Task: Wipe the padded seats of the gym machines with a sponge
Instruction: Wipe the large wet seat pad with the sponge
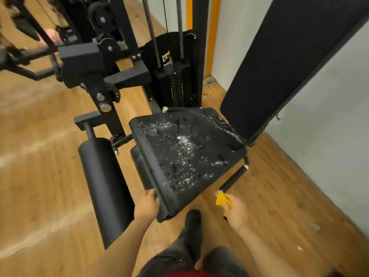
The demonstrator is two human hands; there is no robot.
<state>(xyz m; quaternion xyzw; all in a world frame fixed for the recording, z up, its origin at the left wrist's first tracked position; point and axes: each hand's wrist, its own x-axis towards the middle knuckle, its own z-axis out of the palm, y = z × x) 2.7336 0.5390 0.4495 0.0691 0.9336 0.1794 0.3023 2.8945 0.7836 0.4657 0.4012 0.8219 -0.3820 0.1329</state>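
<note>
Your left hand [147, 204] holds the near corner of the black padded seat [185, 156], which is wet with shiny drops. Your right hand [236, 211] squeezes the yellow sponge [222, 199] just beside the seat, above the brown wooden floor [50, 156] and near a white wall [329, 116].

Seat [185, 154]: black pad, speckled w/ white-silver wet droplets, densest near middle. Backrest [279, 62]: plain matte black. Roller [105, 188]: black, no pattern. Frame [83, 56]: black w/ silver bolts. Weight stack [173, 86]: black, yellow-green marks in vertical rows. Handle [233, 180]: black grip, silver ends. Sponge [222, 200] in right hand [237, 212]: bright yellow. Floor [40, 156]: orange-brown wood grain, pale streaks. Wall [329, 116]: off-white/grey; orange strip [211, 33] by it. Trousers [179, 254]: dark grey. Shoe [192, 218]: black. Pink blur top left.
</note>
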